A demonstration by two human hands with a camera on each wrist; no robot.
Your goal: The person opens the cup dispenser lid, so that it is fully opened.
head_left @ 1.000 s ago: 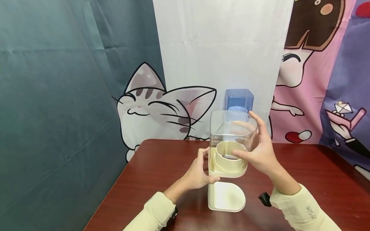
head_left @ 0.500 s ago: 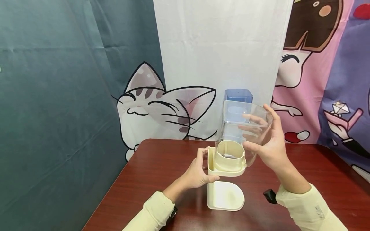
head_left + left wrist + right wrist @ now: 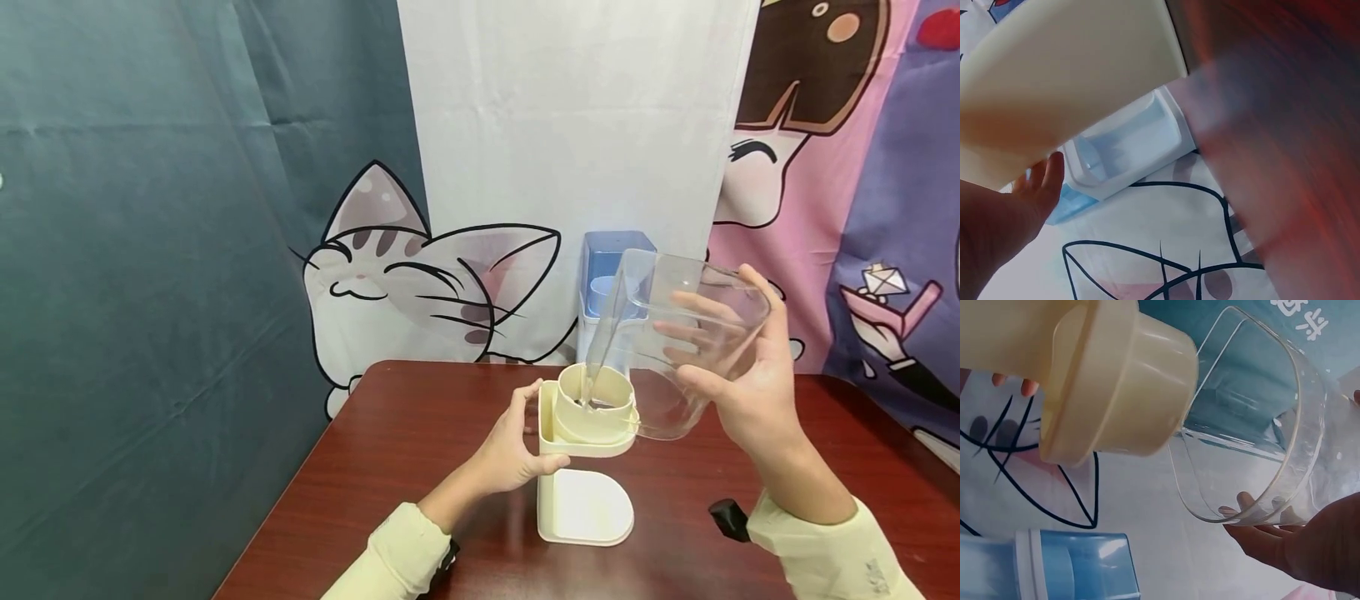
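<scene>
A cream plastic stand [image 3: 588,446], like a dispenser, stands upright on the table with a round cup-shaped collar [image 3: 596,412] on its raised shelf. My left hand [image 3: 506,450] grips the shelf's left side, thumb across the front. To the right, my right hand [image 3: 757,400] holds a clear plastic cover [image 3: 667,279], tilted, thumb on one side and fingers on the far side. In the right wrist view, the open rim of the cover [image 3: 1300,419] is beside the collar [image 3: 1147,381]; touching or just apart, I cannot tell.
A similar blue-and-white dispenser [image 3: 618,243] stands behind, at the table's far edge. The dark red table [image 3: 420,433] runs under everything. Printed cloth [image 3: 585,125] with cartoon figures hangs behind the table, and grey-green cloth [image 3: 150,292] on the left.
The clear cover has come off from around the collar, tipping and moving right with my right hand. My left hand and the cream stand have stayed in place.
</scene>
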